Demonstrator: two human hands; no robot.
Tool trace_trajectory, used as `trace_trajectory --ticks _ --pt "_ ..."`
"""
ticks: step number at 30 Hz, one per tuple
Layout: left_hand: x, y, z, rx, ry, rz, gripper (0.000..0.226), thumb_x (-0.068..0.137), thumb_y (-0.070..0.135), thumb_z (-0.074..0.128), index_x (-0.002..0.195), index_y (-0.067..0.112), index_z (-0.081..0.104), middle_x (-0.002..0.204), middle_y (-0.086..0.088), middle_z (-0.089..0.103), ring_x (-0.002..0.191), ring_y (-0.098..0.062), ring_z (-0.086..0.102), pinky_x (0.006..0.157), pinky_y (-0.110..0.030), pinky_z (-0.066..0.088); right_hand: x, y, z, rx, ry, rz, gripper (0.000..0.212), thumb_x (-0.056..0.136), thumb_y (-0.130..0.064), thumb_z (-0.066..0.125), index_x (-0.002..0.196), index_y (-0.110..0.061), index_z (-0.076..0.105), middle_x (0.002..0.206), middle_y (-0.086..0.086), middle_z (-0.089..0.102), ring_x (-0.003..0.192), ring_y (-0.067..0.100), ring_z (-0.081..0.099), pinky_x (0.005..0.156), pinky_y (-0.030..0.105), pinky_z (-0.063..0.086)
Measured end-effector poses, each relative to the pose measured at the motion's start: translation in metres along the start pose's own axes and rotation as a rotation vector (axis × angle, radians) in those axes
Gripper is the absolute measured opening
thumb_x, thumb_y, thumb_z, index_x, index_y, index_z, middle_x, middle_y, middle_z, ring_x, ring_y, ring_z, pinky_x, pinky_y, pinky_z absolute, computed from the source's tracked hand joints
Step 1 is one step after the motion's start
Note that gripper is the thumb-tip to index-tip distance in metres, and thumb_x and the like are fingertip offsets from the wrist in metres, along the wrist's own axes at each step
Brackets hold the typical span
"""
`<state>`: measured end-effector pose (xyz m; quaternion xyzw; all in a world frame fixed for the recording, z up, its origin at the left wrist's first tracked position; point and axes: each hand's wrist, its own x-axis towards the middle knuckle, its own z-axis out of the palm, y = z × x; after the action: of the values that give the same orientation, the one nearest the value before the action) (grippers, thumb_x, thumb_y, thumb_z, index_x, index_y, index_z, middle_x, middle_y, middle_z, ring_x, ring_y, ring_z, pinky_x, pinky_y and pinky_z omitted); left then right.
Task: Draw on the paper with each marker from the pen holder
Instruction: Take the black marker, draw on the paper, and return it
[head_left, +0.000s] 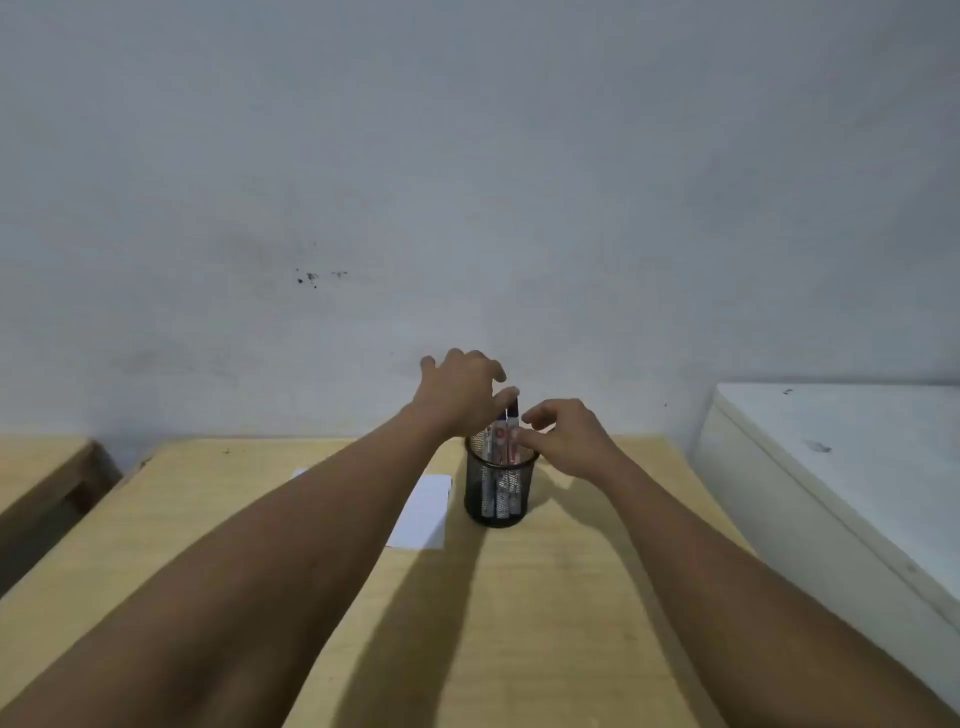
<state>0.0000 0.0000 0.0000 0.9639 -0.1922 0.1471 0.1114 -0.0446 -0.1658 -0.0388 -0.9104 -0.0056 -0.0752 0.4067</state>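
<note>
Pale grey wall (467, 156), scuffed and flecked with a few dark spots left of centre, is filling the upper half of the frame. Below it a light wooden desk (545, 597) is running from the bottom edge up to the wall, with a white cabinet (831, 467) sitting at the right edge and part of another wooden desk (36, 478) showing at the left edge.

Both bare forearms are stretching up from the bottom corners and converging on the middle of the frame. A white sheet of paper (423, 514) is lying flat on the desk, just left of the black mesh pen holder (498, 493), the two nearly touching; the left forearm is covering the sheet's left part.

The holder is standing upright at the centre, and the markers (501, 441) inside it are standing close to vertical, their long axes pointing up toward the hands, caps poking above the rim.

The left hand (460, 397) is hovering directly above the holder, fingers spread and curled down, its thumb close by the tallest marker cap; whether it is actually pinching that cap is not clear from here. The right hand (566, 439) is sitting at the holder's right rim, fingers bent toward the marker barrels, and a firm hold cannot be made out there either.

Judging by position, the left hand is the nearer one to the caps, so a straight upward pull along the marker's axis looks like the coming move, with the paper waiting just left for the drawing.
</note>
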Motion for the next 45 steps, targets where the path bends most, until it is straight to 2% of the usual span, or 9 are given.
trace_trajectory --ticks 7,18,21,23,26,30,36,42,45 --pt "0.007 0.002 0.005 -0.061 -0.051 0.043 0.03 0.091 0.053 0.054 0.097 0.032 0.074 0.141 0.004 0.053 0.129 -0.023 0.044 0.102 -0.054 0.027 0.008 0.002 0.004 -0.001 -0.02 0.006 0.027 0.087 -0.023 0.077 0.111 -0.01 0.077 0.106 0.005 0.07 0.097 0.018 0.062 0.079 0.026 0.042" --pt "-0.015 0.025 -0.078 -0.488 0.217 -0.085 0.019 0.088 0.043 0.06 0.091 0.032 0.075 0.143 0.011 0.05 0.127 -0.014 0.047 0.093 -0.044 0.023 -0.022 -0.056 -0.033 0.126 0.005 -0.056 0.028 0.097 -0.029 0.068 0.11 -0.005 0.075 0.111 0.01 0.075 0.106 0.027 0.069 0.089 0.037 0.05" --pt "-0.033 0.023 -0.116 -0.589 0.268 -0.115 0.019 0.086 0.045 0.058 0.075 0.037 0.072 0.139 0.011 0.054 0.123 -0.014 0.049 0.095 -0.043 0.028 -0.044 -0.082 -0.05 0.269 0.011 -0.052 0.019 0.095 -0.027 0.07 0.103 -0.01 0.076 0.101 0.01 0.078 0.09 0.023 0.069 0.075 0.03 0.051" --pt "-0.049 0.016 -0.138 -0.756 0.288 -0.148 0.024 0.081 0.048 0.059 0.07 0.032 0.073 0.132 0.005 0.06 0.111 -0.017 0.057 0.097 -0.044 0.038 -0.061 -0.098 -0.061 0.439 0.021 -0.02 0.02 0.09 -0.029 0.076 0.104 -0.015 0.075 0.095 0.007 0.078 0.081 0.017 0.069 0.074 0.034 0.055" --pt "-0.079 0.003 -0.16 -0.925 0.249 -0.143 0.034 0.09 0.033 0.059 0.083 0.001 0.068 0.096 -0.003 0.061 0.065 -0.018 0.043 0.062 -0.028 0.035 -0.08 -0.117 -0.072 0.871 0.084 0.045 0.033 0.084 -0.021 0.083 0.113 -0.009 0.073 0.093 0.008 0.076 0.078 0.018 0.07 0.081 0.045 0.06" --pt "-0.123 -0.007 -0.174 -0.82 0.127 -0.013 0.036 0.094 0.029 0.059 0.085 -0.006 0.063 0.096 -0.001 0.052 0.08 -0.018 0.047 0.071 -0.032 0.036 -0.1 -0.146 -0.069 1.211 0.092 0.071 0.019 0.086 -0.021 0.081 0.1 -0.012 0.071 0.082 0.001 0.071 0.076 0.016 0.065 0.078 0.039 0.058" --pt "-0.155 -0.03 -0.167 -0.464 0.19 -0.021 0.033 0.087 0.055 0.055 0.092 0.025 0.066 0.128 0.009 0.06 0.105 -0.015 0.061 0.099 -0.048 0.041 -0.121 -0.174 -0.033 0.94 -0.052 0.028 0.023 0.087 -0.033 0.079 0.097 -0.012 0.075 0.083 -0.001 0.077 0.074 0.014 0.066 0.068 0.032 0.052" --pt "-0.18 -0.07 -0.146 -0.053 0.246 0.051 0.028 0.089 0.057 0.057 0.088 0.029 0.062 0.11 0.013 0.061 0.088 -0.01 0.055 0.097 -0.044 0.029 -0.111 -0.175 0.018 0.856 -0.086 0.011 0.023 0.089 -0.03 0.078 0.093 -0.007 0.076 0.08 0.002 0.077 0.069 0.013 0.066 0.063 0.029 0.053" --pt "-0.187 -0.091 -0.131 0.067 0.219 0.082 0.032 0.099 0.046 0.046 0.097 0.025 0.071 0.115 0.012 0.063 0.098 -0.011 0.057 0.102 -0.047 0.022 -0.1 -0.176 0.045 0.862 -0.136 0.019 0.021 0.092 -0.023 0.075 0.089 -0.003 0.074 0.081 0.009 0.074 0.065 0.014 0.064 0.066 0.028 0.053"
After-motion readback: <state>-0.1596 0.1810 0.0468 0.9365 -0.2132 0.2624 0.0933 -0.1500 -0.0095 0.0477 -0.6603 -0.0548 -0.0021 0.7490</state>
